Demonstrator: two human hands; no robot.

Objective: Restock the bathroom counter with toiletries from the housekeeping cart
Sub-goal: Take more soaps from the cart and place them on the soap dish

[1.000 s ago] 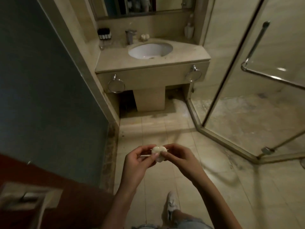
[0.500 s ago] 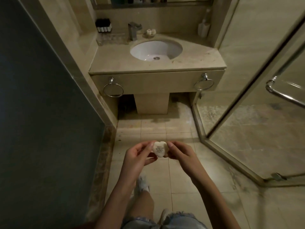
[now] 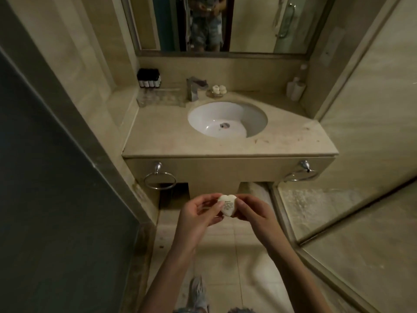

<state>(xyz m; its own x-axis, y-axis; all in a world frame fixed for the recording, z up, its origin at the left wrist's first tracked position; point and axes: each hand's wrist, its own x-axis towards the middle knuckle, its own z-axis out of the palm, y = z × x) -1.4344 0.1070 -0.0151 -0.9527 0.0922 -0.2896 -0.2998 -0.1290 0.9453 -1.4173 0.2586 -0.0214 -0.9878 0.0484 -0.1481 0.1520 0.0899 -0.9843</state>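
A small white heart-shaped soap (image 3: 228, 204) with printed text is held in front of me, below the counter's front edge. My left hand (image 3: 198, 216) pinches its left side and my right hand (image 3: 253, 215) pinches its right side. The beige stone bathroom counter (image 3: 162, 141) lies ahead with a white oval sink (image 3: 228, 119) set in it. Behind the sink, a small dish holds two white soaps (image 3: 218, 89) beside the chrome faucet (image 3: 194, 88).
A row of small dark-capped bottles (image 3: 149, 81) stands at the counter's back left above a clear tray (image 3: 155, 99). A white dispenser (image 3: 295, 88) sits at the back right. Towel rings (image 3: 160, 180) hang under the counter. The glass shower enclosure (image 3: 352, 199) is on the right, a dark wall on the left.
I have walked closer to the counter, which now fills the view. Both hands still hold the soap, turned so its printed face shows.
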